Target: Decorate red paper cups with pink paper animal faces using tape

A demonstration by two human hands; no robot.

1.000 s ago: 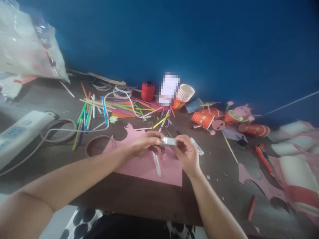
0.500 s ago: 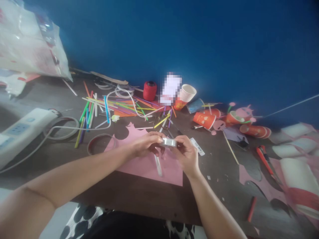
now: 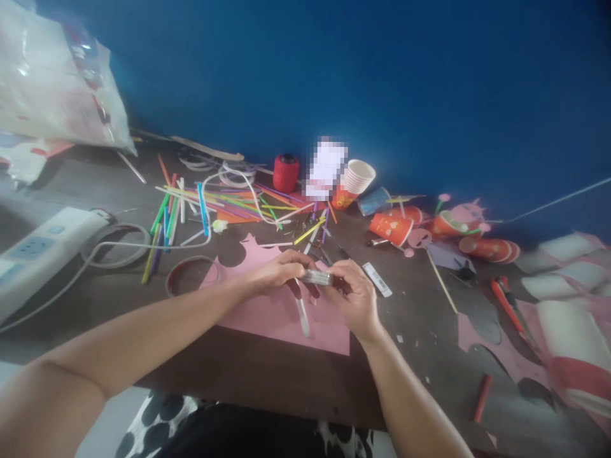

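Observation:
Both hands meet over a sheet of pink paper [image 3: 286, 321] with pieces cut out of its top edge. My left hand [image 3: 284, 270] pinches one end of a small, shiny grey-clear object that looks like a roll of clear tape [image 3: 317, 277], seen edge-on. At its other end the fingers of my right hand [image 3: 356, 296] are closed on it. Beneath the hands, a narrow whitish strip [image 3: 302, 318] lies on the pink paper. A white label with a barcode [image 3: 377, 280] rests on the table just right of my right hand.
Coloured sticks [image 3: 229, 203] and a white cable [image 3: 157, 243] spread behind the hands. A power strip [image 3: 42, 254] is at left. Red paper cups [image 3: 391, 228], a red utility knife [image 3: 506, 305] and pink paper scraps [image 3: 510, 359] lie right. A phone [image 3: 327, 168] leans against the blue wall.
The roll has shifted slightly left and tilted between my fingers, its bright reflection now dimmer. Both hands still grip it.

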